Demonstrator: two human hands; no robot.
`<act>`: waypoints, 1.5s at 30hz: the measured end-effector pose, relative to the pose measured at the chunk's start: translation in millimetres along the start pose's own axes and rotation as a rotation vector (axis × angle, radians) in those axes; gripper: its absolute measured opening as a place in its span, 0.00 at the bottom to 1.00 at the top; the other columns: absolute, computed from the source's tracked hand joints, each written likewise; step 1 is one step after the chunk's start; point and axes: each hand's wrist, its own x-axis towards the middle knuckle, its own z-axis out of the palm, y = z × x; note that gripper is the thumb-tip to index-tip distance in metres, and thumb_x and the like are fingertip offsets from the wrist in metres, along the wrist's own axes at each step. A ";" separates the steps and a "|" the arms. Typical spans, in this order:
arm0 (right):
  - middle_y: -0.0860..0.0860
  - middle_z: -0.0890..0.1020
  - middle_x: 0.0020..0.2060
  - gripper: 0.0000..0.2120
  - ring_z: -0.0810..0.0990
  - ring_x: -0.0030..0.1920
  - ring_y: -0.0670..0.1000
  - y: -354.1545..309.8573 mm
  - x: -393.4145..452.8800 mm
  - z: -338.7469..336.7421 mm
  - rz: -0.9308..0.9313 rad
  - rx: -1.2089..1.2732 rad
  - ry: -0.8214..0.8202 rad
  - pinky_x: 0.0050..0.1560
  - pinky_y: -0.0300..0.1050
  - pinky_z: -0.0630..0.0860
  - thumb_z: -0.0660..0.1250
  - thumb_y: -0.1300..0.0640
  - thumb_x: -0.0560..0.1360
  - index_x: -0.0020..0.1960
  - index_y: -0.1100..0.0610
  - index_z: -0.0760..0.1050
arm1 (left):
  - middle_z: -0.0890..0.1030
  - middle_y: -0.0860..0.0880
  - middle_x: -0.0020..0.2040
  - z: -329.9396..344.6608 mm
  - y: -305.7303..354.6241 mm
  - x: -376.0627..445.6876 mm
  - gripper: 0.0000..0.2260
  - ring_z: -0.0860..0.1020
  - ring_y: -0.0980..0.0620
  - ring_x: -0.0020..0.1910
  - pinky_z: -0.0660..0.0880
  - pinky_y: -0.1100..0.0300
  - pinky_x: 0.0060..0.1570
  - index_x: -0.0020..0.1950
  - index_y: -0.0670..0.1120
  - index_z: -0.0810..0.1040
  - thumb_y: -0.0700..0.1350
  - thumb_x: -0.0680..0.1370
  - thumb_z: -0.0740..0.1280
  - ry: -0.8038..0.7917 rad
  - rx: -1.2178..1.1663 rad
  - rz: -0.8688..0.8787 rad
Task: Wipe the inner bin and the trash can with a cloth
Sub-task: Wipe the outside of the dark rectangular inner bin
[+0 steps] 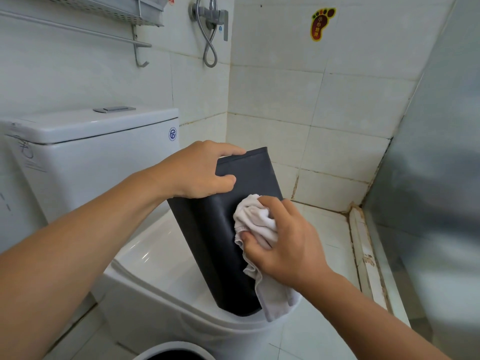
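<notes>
**Bin on the toilet lid, cloth on its side**

So the dark inner bin (220, 229) stands tilted on the closed toilet lid (155, 255), its bottom end on the lid's front edge and its top leaning away toward the tiled corner. The left hand (200, 170) grips the upper end: fingers (228, 150) curled over the far edge, thumb pressed on the near face. The right hand (280, 237) holds a bunched white cloth (255, 219) right against the bin's near face, about halfway up, fingers wrapped round the wad and thumb tucked into it. A loose tail of cloth hangs down past the bin's lower right side.

Behind sits the white cistern (91, 141), and white wall tiles with grubby grout. A shower valve (210, 14) with a hose loop hangs up top, a metal rack (104, 11) to the left, a foot-shaped sticker (322, 23) on the right wall. The round white rim of the trash can (174, 349) peeks in at the bottom edge.
</notes>
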 end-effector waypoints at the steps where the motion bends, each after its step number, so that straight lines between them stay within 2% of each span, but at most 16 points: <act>1: 0.41 0.76 0.46 0.23 0.78 0.42 0.45 0.6 2.4 -1.4 0.006 0.024 -0.009 0.38 0.44 0.77 0.67 0.33 0.70 0.62 0.38 0.70 | 0.81 0.62 0.64 -0.3 -0.6 -0.2 0.26 0.80 0.59 0.59 0.77 0.56 0.63 0.74 0.60 0.74 0.51 0.76 0.70 -0.003 -0.003 0.002; 3: 0.40 0.77 0.48 0.23 0.78 0.45 0.44 1.7 8.9 -0.7 0.039 0.073 -0.012 0.42 0.43 0.76 0.69 0.33 0.70 0.62 0.38 0.70 | 0.82 0.61 0.63 -1.0 -1.1 -1.3 0.26 0.80 0.58 0.59 0.77 0.54 0.63 0.74 0.60 0.74 0.51 0.75 0.70 -0.003 -0.016 0.003; 7: 0.41 0.79 0.49 0.22 0.79 0.47 0.45 6.8 27.3 -1.3 0.188 0.103 0.035 0.45 0.47 0.75 0.71 0.35 0.72 0.61 0.40 0.70 | 0.80 0.62 0.65 -0.1 5.4 -1.2 0.26 0.79 0.59 0.60 0.75 0.60 0.64 0.75 0.59 0.74 0.48 0.77 0.71 0.001 -0.007 0.028; 10: 0.40 0.77 0.49 0.23 0.78 0.46 0.44 7.2 17.3 -6.5 0.082 0.092 -0.019 0.44 0.45 0.75 0.70 0.34 0.71 0.62 0.39 0.69 | 0.80 0.61 0.66 0.2 7.9 -0.6 0.26 0.78 0.59 0.61 0.74 0.63 0.62 0.75 0.58 0.74 0.47 0.77 0.71 -0.002 -0.002 0.024; 13: 0.39 0.78 0.51 0.27 0.78 0.46 0.43 8.6 6.9 -10.7 0.022 0.092 -0.097 0.44 0.42 0.76 0.67 0.29 0.68 0.63 0.37 0.68 | 0.80 0.61 0.64 0.0 8.2 -1.6 0.25 0.79 0.59 0.60 0.75 0.63 0.62 0.75 0.58 0.74 0.47 0.77 0.71 -0.006 0.001 0.024; 15: 0.39 0.78 0.52 0.28 0.78 0.47 0.42 12.2 13.1 -8.0 0.069 0.091 -0.075 0.44 0.42 0.75 0.70 0.29 0.67 0.63 0.37 0.69 | 0.81 0.62 0.63 -0.4 6.0 -1.7 0.25 0.79 0.59 0.60 0.75 0.63 0.61 0.74 0.59 0.74 0.47 0.77 0.71 0.001 -0.005 0.023; 19: 0.42 0.80 0.48 0.21 0.80 0.47 0.46 15.5 28.2 -2.0 0.264 0.114 0.018 0.46 0.49 0.77 0.71 0.33 0.71 0.59 0.41 0.71 | 0.82 0.61 0.61 -0.8 -0.8 -0.2 0.26 0.81 0.59 0.57 0.77 0.58 0.62 0.74 0.60 0.74 0.49 0.76 0.71 0.005 -0.004 -0.004; 23: 0.42 0.78 0.48 0.25 0.79 0.45 0.46 6.7 11.9 -4.7 0.051 0.073 -0.060 0.43 0.46 0.77 0.68 0.31 0.70 0.62 0.41 0.71 | 0.81 0.63 0.63 -0.2 -1.1 0.6 0.25 0.80 0.61 0.57 0.76 0.61 0.61 0.74 0.59 0.75 0.48 0.77 0.71 0.007 -0.014 0.004; 25: 0.41 0.78 0.48 0.27 0.78 0.45 0.44 6.0 7.3 -5.0 0.018 0.093 -0.089 0.43 0.44 0.77 0.67 0.29 0.69 0.62 0.40 0.71 | 0.81 0.64 0.63 -0.6 -2.9 0.5 0.25 0.79 0.63 0.57 0.76 0.63 0.61 0.74 0.59 0.75 0.47 0.77 0.71 0.007 -0.018 0.010; 31: 0.44 0.80 0.45 0.19 0.80 0.44 0.48 17.4 35.3 1.7 0.243 0.092 0.037 0.43 0.49 0.76 0.71 0.34 0.72 0.55 0.42 0.71 | 0.81 0.64 0.64 -0.5 -4.7 1.0 0.25 0.79 0.63 0.60 0.76 0.59 0.65 0.74 0.58 0.75 0.48 0.77 0.71 0.004 -0.038 0.005; 35: 0.42 0.78 0.47 0.22 0.79 0.43 0.47 7.0 9.3 -3.7 -0.008 0.086 -0.059 0.41 0.46 0.77 0.69 0.34 0.71 0.61 0.41 0.72 | 0.81 0.64 0.62 -0.7 -3.1 0.2 0.25 0.80 0.63 0.58 0.76 0.59 0.64 0.74 0.59 0.75 0.47 0.77 0.71 0.008 -0.041 0.002; 37: 0.42 0.78 0.46 0.23 0.79 0.42 0.46 12.0 6.0 -4.8 -0.050 0.085 -0.082 0.41 0.46 0.77 0.69 0.34 0.71 0.61 0.41 0.73 | 0.82 0.64 0.61 -0.8 -2.1 -0.5 0.25 0.80 0.63 0.57 0.77 0.59 0.63 0.74 0.59 0.75 0.46 0.77 0.71 0.002 -0.056 0.009; 42: 0.45 0.79 0.44 0.16 0.80 0.43 0.49 33.4 35.8 0.3 0.266 0.072 0.060 0.42 0.49 0.76 0.70 0.36 0.73 0.54 0.42 0.72 | 0.83 0.64 0.58 -1.2 0.0 -0.3 0.24 0.81 0.64 0.55 0.78 0.59 0.61 0.73 0.60 0.76 0.46 0.77 0.71 -0.014 -0.088 0.015; 43: 0.45 0.79 0.44 0.15 0.80 0.44 0.50 32.4 35.6 -0.1 0.280 0.060 0.066 0.42 0.49 0.76 0.70 0.36 0.74 0.54 0.42 0.72 | 0.83 0.64 0.59 -1.1 -0.1 0.0 0.24 0.81 0.64 0.56 0.78 0.59 0.61 0.73 0.60 0.76 0.46 0.77 0.71 -0.012 -0.081 0.014; 45: 0.44 0.78 0.46 0.17 0.79 0.43 0.49 23.0 23.4 -1.6 0.182 0.034 0.026 0.41 0.48 0.76 0.69 0.36 0.74 0.57 0.41 0.72 | 0.83 0.64 0.59 -1.1 -1.4 1.3 0.25 0.81 0.64 0.56 0.77 0.58 0.62 0.73 0.60 0.76 0.46 0.76 0.71 -0.007 -0.070 0.003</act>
